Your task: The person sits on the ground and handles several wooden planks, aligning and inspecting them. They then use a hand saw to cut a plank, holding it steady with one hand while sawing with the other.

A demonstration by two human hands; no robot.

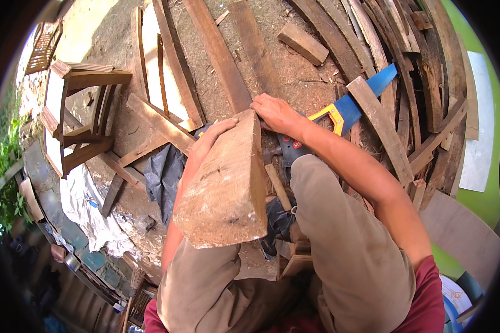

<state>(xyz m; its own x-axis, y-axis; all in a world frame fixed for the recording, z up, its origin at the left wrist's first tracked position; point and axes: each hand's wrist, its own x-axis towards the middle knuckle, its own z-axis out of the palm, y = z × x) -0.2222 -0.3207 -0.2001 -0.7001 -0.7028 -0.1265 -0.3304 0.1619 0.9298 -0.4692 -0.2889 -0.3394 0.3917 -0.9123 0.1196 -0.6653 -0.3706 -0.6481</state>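
A thick, rough wooden block (222, 183) stands tilted over my knees, its pale near end toward me. Along its left edge lies my left hand (208, 139), fingers wrapped over the far part of the top. At the far right corner my right hand (278, 115) is closed, its curled fingertips against the block's far end; whether they also pinch something small is hidden. Just beyond my right forearm rests a handsaw (366, 100) with a blue blade and yellow handle. Beneath that forearm a dark tool (293, 149) with red marks is partly covered by my knee.
Long planks (216, 50) lie on the dirt ahead, and a short block (304, 43) sits among them. More boards are piled at the right (428, 72). To the left are a wooden frame (89, 77), black plastic (165, 175) and white cloth (89, 205).
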